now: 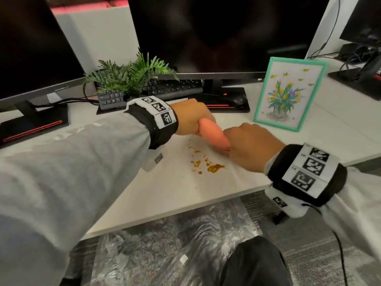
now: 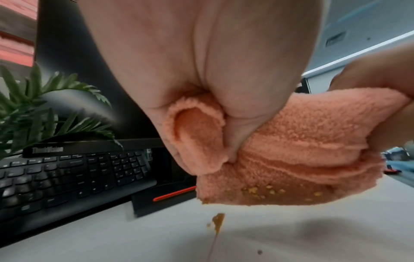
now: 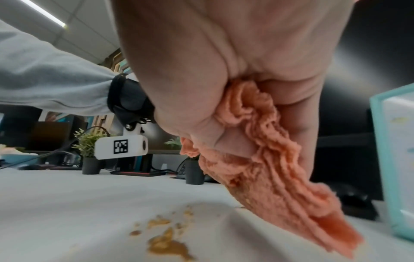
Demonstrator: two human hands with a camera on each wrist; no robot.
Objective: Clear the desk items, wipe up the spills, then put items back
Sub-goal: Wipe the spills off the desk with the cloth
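Observation:
An orange fluffy cloth [image 1: 214, 135] is stretched between both hands just above the white desk [image 1: 165, 193]. My left hand [image 1: 193, 118] grips its far end in a fist. My right hand [image 1: 249, 147] grips its near end. In the left wrist view the cloth [image 2: 291, 159] carries yellow-brown bits along its lower edge. The right wrist view has the cloth [image 3: 280, 177] hanging from my fist, soiled at one fold. A mustard-coloured spill [image 1: 214, 168] with small splatters lies on the desk below the hands, also seen as the spill [image 3: 165, 244] close up.
A framed flower picture [image 1: 288, 93] stands to the right of the hands. A green plant [image 1: 132, 77], keyboard [image 1: 160, 89], mouse [image 1: 237, 100] and two monitors [image 1: 216, 34] are behind. The desk's front edge [image 1: 185, 213] is near, with plastic sheeting on the floor.

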